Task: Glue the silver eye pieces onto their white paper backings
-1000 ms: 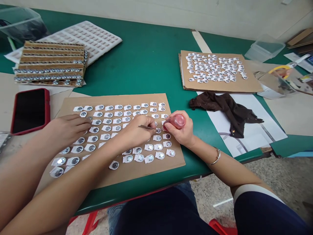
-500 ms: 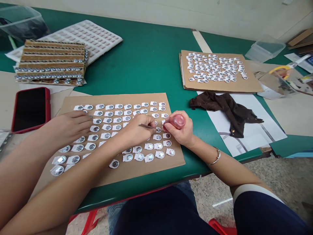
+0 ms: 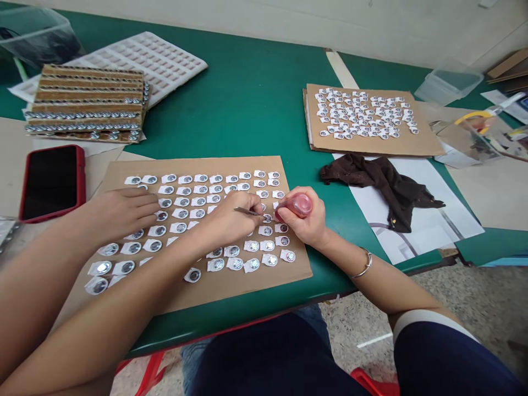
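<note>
My left hand (image 3: 237, 220) is closed around a pair of tweezers (image 3: 247, 212), its tips at a small round silver piece (image 3: 267, 218) on a white tab. Close to its right, my right hand (image 3: 307, 220) grips a small reddish translucent squeeze bottle (image 3: 300, 205), base toward me and narrow end down to the left. Its nozzle is hard to make out. Beneath both hands lies a cardboard sheet (image 3: 247, 286) with rows of silver pieces on white tabs; my left forearm hides some. Another person's hand (image 3: 127, 214) rests on the sheet's left part.
A phone (image 3: 51, 184) in a red case lies left. Behind it sit corrugated strips (image 3: 88, 99) of silver pieces, a white sheet (image 3: 160, 66) and a clear tub (image 3: 37, 38). At right are another cardboard sheet (image 3: 371, 144) of tabs, a dark cloth (image 3: 383, 184) and clear containers (image 3: 449, 85).
The other person's hand has shifted slightly to the right on the cardboard. My two hands, the tweezers and the bottle stay almost where they were.
</note>
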The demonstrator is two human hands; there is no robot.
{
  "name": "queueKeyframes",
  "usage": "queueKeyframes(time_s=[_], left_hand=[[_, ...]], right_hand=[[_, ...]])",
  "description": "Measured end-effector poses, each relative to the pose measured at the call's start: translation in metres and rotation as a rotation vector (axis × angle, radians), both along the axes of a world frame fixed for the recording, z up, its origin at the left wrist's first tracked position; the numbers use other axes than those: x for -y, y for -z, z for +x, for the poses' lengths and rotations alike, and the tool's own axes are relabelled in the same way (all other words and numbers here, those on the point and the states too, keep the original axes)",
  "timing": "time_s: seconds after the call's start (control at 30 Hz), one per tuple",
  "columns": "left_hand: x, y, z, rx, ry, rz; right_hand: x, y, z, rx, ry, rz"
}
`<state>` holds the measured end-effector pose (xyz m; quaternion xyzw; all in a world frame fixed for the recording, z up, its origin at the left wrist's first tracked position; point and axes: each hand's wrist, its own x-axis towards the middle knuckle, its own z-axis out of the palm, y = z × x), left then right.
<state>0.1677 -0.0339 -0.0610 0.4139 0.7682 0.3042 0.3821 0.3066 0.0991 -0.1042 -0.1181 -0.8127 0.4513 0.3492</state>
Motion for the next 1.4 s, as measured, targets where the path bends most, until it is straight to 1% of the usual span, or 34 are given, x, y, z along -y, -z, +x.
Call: queueKeyframes(time_s=[0.47,0.7,1.17,1.4], left_hand=[[0.0002,0.0004,-0.0016,-0.004,0.011,0.021],[0.0003,0.0002,-0.0012,0.027,-0.002,0.021],[-0.0002,0.002,-0.0041,0.008,-0.01,0.021],[0.0,0.0014,-0.0043,0.019,-0.012,0.024]], right_hand=[[-0.0003,0.0002,0.0001,-0.004,0.006,0.0],[-0.0001,0.0014,0.0002,0.005,0.004,-0.008],[0.0018,0.0025,-0.0004,-0.024,-0.025,-0.02],[0.0035,0.0045,-0.0005,-0.006,-0.027,-0.022]])
